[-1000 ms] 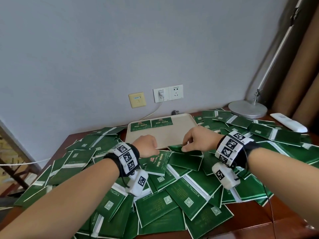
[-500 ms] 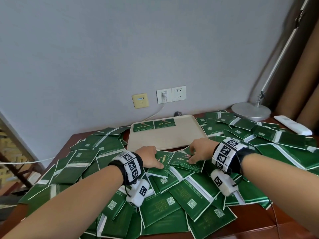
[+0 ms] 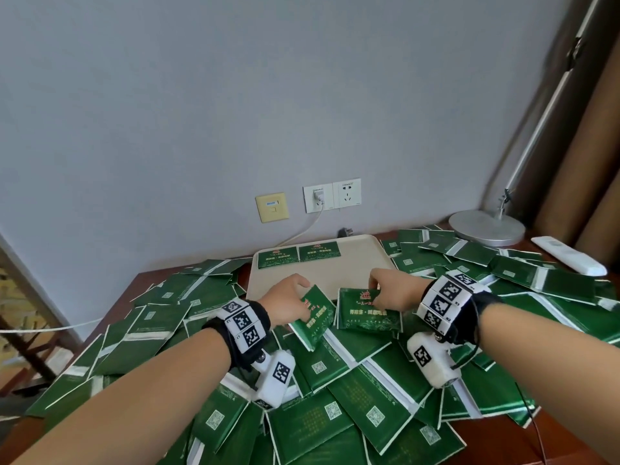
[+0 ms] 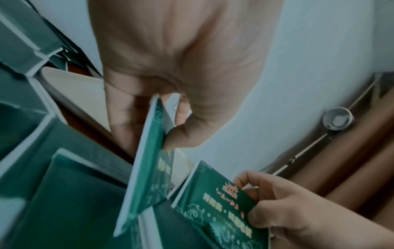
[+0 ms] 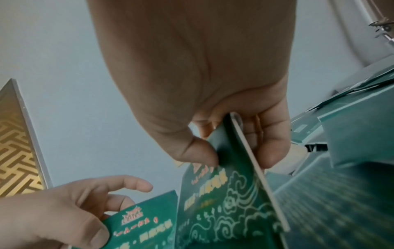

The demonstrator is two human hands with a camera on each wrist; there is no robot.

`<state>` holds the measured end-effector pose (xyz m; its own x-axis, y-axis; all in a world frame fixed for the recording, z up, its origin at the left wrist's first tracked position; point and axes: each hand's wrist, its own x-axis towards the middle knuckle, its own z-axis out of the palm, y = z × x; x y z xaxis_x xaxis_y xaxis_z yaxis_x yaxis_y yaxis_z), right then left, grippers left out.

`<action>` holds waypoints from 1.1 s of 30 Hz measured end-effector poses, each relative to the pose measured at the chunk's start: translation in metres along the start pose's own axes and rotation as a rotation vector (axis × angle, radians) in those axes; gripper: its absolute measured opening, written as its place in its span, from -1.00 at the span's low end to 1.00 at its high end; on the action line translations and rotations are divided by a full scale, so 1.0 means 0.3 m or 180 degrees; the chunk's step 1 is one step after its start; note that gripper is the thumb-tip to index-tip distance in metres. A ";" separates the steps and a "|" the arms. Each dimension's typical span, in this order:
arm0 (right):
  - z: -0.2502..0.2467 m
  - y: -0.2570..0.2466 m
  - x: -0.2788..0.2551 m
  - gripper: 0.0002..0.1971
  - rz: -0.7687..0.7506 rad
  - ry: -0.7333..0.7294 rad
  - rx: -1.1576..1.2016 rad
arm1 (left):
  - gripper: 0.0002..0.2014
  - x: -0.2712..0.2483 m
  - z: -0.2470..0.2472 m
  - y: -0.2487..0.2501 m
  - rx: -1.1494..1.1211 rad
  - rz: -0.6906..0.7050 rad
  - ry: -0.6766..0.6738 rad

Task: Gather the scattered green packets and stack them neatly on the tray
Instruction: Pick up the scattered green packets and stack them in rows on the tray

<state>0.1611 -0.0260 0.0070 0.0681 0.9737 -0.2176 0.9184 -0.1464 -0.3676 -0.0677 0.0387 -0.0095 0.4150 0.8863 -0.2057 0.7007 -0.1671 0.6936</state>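
A brown table (image 3: 503,441) against a grey wall (image 3: 235,95) with sockets (image 3: 332,195) is strewn with green packets (image 3: 362,391), around a beige tray (image 3: 365,263) bearing two at its far edge. A lamp base (image 3: 486,227) and remote (image 3: 568,251) sit at right. Left hand (image 3: 285,297) pinches one packet (image 3: 313,317) and right hand (image 3: 392,290) another (image 3: 364,317), both just before the tray.
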 end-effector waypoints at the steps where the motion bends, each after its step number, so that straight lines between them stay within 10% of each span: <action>1: -0.013 0.004 0.007 -0.65 0.0000 0.0042 0.0105 | -0.39 0.008 -0.012 0.001 -0.0097 -0.0005 0.0022; 16: -0.198 0.143 0.303 -0.65 0.0216 0.0858 0.2096 | -0.64 0.363 -0.134 -0.016 -0.1755 -0.0102 0.1367; 33: -0.167 0.295 0.811 -0.70 0.0678 0.0990 0.2121 | -0.64 0.833 -0.106 -0.027 -0.1463 -0.0344 0.1085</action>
<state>0.2783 0.2065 -0.0333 0.4145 0.9025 -0.1167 0.4506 -0.3150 -0.8353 0.0119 0.2752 -0.0446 0.0915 0.9896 -0.1111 0.3733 0.0693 0.9251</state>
